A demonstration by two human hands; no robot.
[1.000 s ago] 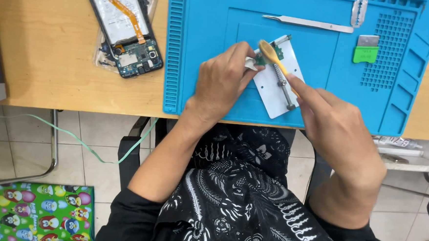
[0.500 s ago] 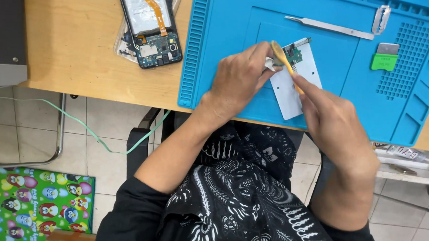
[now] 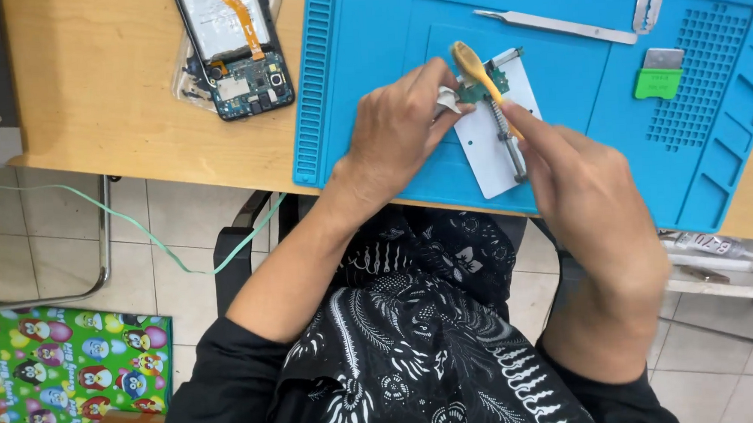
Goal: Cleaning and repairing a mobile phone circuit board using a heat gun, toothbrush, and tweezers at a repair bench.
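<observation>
My left hand [image 3: 402, 124] rests on the blue work mat [image 3: 361, 83] and pinches a small white wad against a little green circuit board [image 3: 478, 87]. The board is clamped on a white holder plate [image 3: 489, 150] with a metal spring rod. My right hand [image 3: 586, 188] holds a yellow-handled tool [image 3: 475, 67], its rounded end pointing up and away over the board. The tool's tip is hidden by my fingers.
An opened phone [image 3: 235, 47] with an orange flex cable lies on the wooden table [image 3: 113, 105] at the upper left. Metal tweezers [image 3: 556, 26], a razor blade [image 3: 649, 4] and a green-and-grey card [image 3: 659, 75] lie on the mat. A green cable [image 3: 137, 224] hangs below the table.
The view has shifted, so everything sits further right and lower in frame. Both hands stay at the clamped board; the yellow tool has tilted slightly.
</observation>
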